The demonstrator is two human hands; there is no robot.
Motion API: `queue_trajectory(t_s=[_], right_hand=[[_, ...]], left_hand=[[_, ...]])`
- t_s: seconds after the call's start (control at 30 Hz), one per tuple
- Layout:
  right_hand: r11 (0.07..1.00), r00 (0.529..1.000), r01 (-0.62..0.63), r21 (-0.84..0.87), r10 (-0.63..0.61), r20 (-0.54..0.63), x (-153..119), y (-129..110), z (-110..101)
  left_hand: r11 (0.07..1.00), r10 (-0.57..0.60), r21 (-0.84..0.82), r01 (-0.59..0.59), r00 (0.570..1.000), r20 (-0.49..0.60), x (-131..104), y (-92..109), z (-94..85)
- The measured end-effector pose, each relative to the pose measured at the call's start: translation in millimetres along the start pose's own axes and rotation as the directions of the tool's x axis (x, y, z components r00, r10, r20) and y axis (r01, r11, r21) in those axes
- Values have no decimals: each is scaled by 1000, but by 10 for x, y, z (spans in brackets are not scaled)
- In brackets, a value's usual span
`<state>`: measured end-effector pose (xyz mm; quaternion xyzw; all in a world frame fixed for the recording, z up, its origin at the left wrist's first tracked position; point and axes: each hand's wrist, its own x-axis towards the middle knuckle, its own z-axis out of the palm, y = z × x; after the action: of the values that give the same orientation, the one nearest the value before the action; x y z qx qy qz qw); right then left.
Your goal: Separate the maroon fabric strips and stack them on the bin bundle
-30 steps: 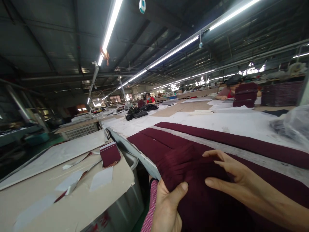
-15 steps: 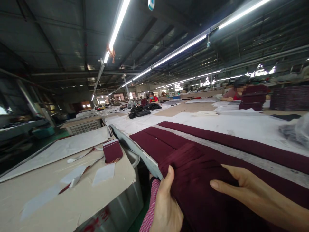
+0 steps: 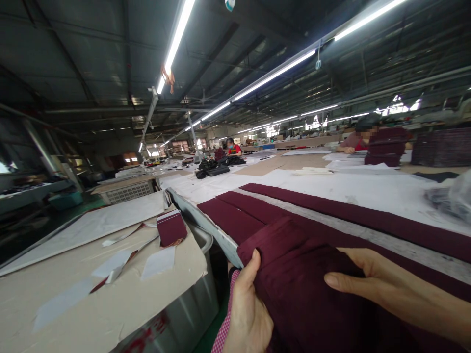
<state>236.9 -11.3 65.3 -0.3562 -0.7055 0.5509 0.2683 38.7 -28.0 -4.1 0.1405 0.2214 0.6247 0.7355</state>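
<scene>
A bunched piece of maroon fabric [image 3: 298, 284] is between my two hands, over the near edge of the table. My left hand [image 3: 250, 304] grips its left side, thumb on top and fingers hidden beneath. On the right side my right hand [image 3: 371, 279] holds the same fabric, the thumb lying across it and the other fingers mostly covered. Long maroon fabric strips [image 3: 331, 206] lie flat on the white-covered table [image 3: 287, 181] just beyond, with a pale grey band between them.
To the left, a beige board [image 3: 147, 304] on a grey bin [image 3: 198, 304] carries a small maroon swatch [image 3: 172, 229] and paper scraps. Black fabric [image 3: 211, 169] lies farther along the table. Two people [image 3: 233, 147] work beyond, one beside stacked maroon pieces [image 3: 386, 147].
My left hand has shifted slightly left with the fabric's edge. The held fabric lies a little flatter and wider; my right hand has barely moved.
</scene>
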Motion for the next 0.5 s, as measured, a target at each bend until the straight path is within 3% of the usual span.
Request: queue_trajectory(t_s=[0.1, 0.27, 0.37, 0.5], right_hand=[[999, 1000, 10, 47, -11, 16, 36, 78, 5], [997, 999, -2, 80, 5, -37, 61, 183, -5], [991, 997, -20, 134, 29, -70, 58, 157, -1], [991, 992, 34, 128, -17, -125, 34, 105, 24]], left_hand=[[998, 60, 32, -61, 998, 34, 8, -26, -14], [998, -58, -10, 61, 978, 200, -49, -33, -7], [999, 50, -37, -41, 953, 300, -114, -58, -13], [982, 152, 66, -179, 941, 303, -142, -178, 2]])
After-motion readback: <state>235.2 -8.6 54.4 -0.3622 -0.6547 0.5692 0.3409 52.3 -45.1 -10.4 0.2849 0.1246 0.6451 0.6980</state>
